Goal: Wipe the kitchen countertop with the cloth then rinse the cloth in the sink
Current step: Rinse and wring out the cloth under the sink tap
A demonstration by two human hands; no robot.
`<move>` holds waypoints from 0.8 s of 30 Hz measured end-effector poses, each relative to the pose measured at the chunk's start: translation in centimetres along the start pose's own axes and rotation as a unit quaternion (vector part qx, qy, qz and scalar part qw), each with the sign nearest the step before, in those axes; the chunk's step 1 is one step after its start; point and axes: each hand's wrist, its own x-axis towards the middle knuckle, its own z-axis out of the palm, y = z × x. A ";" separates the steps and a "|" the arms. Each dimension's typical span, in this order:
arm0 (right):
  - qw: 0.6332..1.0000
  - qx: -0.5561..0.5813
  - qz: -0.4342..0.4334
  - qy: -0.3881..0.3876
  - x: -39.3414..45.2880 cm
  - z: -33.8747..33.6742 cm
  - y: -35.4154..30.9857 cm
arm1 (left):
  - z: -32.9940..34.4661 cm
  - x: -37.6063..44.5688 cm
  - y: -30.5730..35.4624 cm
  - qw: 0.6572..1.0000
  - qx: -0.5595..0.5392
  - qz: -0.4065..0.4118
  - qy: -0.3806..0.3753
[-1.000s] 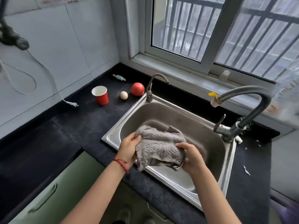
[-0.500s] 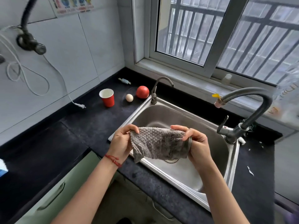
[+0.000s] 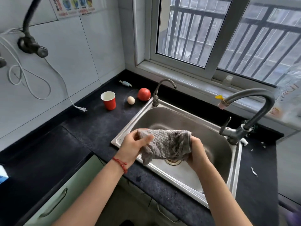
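Observation:
A grey textured cloth [image 3: 166, 145] hangs stretched between both hands over the steel sink [image 3: 179, 118]. My left hand [image 3: 133, 147] grips its left end, thumb on top, a red string on the wrist. Its right end is bunched in my right hand [image 3: 197, 152]. One corner of the cloth droops toward the drain [image 3: 173, 161]. The dark speckled countertop [image 3: 91, 128] surrounds the sink. No water runs from the large grey faucet [image 3: 254, 108].
A red paper cup [image 3: 108, 100], an egg [image 3: 131, 100] and a red tomato [image 3: 144, 94] stand on the counter left of the sink. A small faucet [image 3: 160, 90] rises at the sink's far corner. A white cable with plug [image 3: 81, 109] dangles from the wall. Paper scraps [image 3: 253, 171] lie right.
The cloth was lifted out of the basin and pulled out flatter between both hands. My left hand has shifted its grip, thumb now over the cloth. The view has tilted upward.

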 end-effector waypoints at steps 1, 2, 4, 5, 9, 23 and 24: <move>1.000 0.024 0.020 -0.001 0.0 -0.1 -0.1 | 0.1 -0.1 -0.2 1.000 0.013 0.010 0.026; 0.998 0.050 0.038 -0.012 -0.1 -0.3 -0.1 | 0.1 -0.1 -0.4 0.999 0.021 0.013 0.048; 0.995 0.068 0.058 -0.039 -0.3 -0.7 0.0 | -0.2 0.0 -0.7 0.998 0.022 0.015 0.062; 0.996 0.046 0.055 -0.052 -0.2 -0.8 0.0 | -0.2 -0.1 -0.7 0.997 0.023 0.018 0.066; 0.996 -0.033 -0.062 -0.052 -0.4 -0.8 0.1 | -0.9 -0.7 0.0 0.998 0.030 0.011 0.046; 0.986 0.068 0.073 -0.133 1.0 0.3 -1.0 | 0.8 0.1 -0.3 0.998 0.030 -0.018 -0.060; 0.982 0.049 0.117 -0.143 0.5 0.5 0.1 | 0.8 0.3 -0.5 0.999 0.036 -0.005 -0.031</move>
